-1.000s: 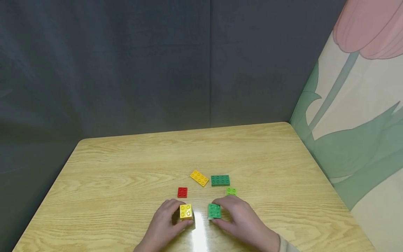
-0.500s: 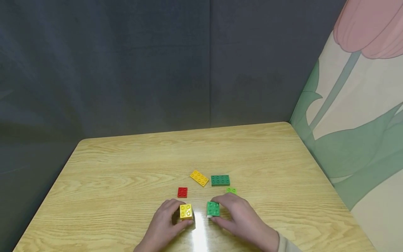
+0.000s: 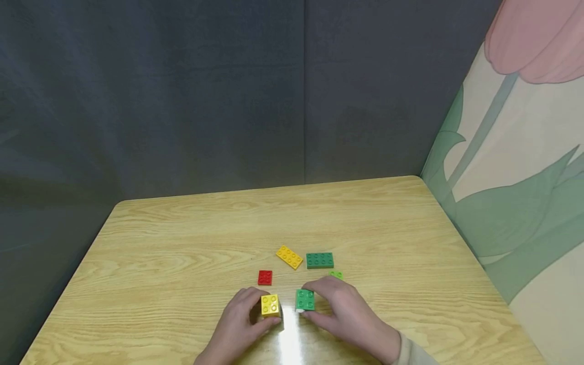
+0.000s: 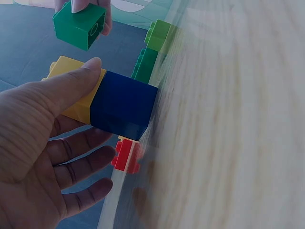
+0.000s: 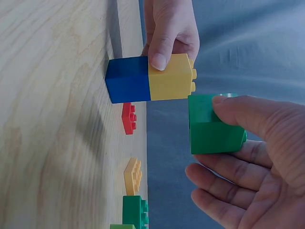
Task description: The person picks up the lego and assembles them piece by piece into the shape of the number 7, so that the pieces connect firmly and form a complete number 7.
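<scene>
My left hand (image 3: 239, 320) pinches a yellow brick (image 3: 270, 303) between thumb and fingers. The yellow brick sits on top of a blue brick (image 4: 124, 102), which stands on the table in both wrist views. A green brick (image 3: 305, 300) is pinched by my right hand (image 3: 349, 314), off the table and just right of the yellow one. In the right wrist view its open underside faces the table side, and its studs point away from the table. A gap shows between the green and yellow bricks in the head view.
Beyond the hands lie a red brick (image 3: 265, 278), an orange-yellow eight-stud brick (image 3: 289, 257) and a dark green eight-stud brick (image 3: 320, 260). A lime brick (image 3: 336, 275) is partly hidden behind my right hand. Dark cloth (image 3: 214, 101) hangs behind the wooden table (image 3: 182, 243).
My right hand has moved a little left and away from me with the green brick, closer to the yellow one. The left hand and its bricks have stayed in place.
</scene>
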A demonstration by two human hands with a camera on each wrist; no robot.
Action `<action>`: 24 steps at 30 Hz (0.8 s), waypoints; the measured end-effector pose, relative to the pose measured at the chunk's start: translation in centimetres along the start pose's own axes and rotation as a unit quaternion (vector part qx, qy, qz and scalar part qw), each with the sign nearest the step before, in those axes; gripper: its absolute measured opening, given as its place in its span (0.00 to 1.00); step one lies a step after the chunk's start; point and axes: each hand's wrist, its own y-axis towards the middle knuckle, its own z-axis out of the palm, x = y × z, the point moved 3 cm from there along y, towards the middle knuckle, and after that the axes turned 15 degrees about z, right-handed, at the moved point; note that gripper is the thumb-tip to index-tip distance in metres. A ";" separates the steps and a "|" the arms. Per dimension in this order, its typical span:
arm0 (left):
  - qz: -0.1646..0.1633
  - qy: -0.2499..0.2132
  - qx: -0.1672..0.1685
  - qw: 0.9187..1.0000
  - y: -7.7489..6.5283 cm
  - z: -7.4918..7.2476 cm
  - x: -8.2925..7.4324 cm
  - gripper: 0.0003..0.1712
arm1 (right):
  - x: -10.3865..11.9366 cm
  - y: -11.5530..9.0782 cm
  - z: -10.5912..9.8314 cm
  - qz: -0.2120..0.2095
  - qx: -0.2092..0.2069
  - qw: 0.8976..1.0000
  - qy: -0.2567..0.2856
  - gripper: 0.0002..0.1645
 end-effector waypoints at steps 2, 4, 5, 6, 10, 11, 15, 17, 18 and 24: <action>0.002 0.000 0.001 1.000 0.0 0.0 0.0 0.24 | 0.1 0.1 0.0 -0.002 -0.001 1.000 0.001 0.21; 0.003 0.000 0.000 1.000 0.1 0.0 0.0 0.24 | 0.2 0.2 0.0 -0.004 -0.002 1.000 0.002 0.21; 0.004 0.000 0.000 1.000 0.1 0.0 0.0 0.24 | 0.3 0.3 0.0 -0.005 -0.002 1.000 0.003 0.21; 0.004 0.001 -0.001 1.000 0.1 0.0 0.0 0.24 | 0.3 0.3 0.1 -0.005 -0.001 1.000 0.003 0.21; 0.005 0.001 -0.001 1.000 0.0 0.0 0.0 0.23 | 0.4 0.5 0.2 0.002 0.007 1.000 0.005 0.21; 0.005 0.001 0.000 1.000 0.0 0.0 0.0 0.23 | 0.4 0.5 0.2 0.003 0.009 1.000 0.006 0.21; 0.007 0.002 -0.002 1.000 0.0 0.0 0.0 0.23 | 0.6 0.6 0.2 0.007 0.018 1.000 0.013 0.22; 0.009 0.003 -0.003 1.000 0.0 0.0 0.0 0.23 | 0.7 0.7 0.2 0.005 0.020 1.000 0.016 0.22; 0.009 0.004 -0.004 1.000 0.0 0.0 0.0 0.23 | 0.7 0.8 0.2 0.005 0.021 1.000 0.016 0.22; 0.014 0.007 -0.009 1.000 0.0 0.1 0.1 0.25 | 1.0 1.0 0.3 -0.010 0.013 1.000 0.015 0.22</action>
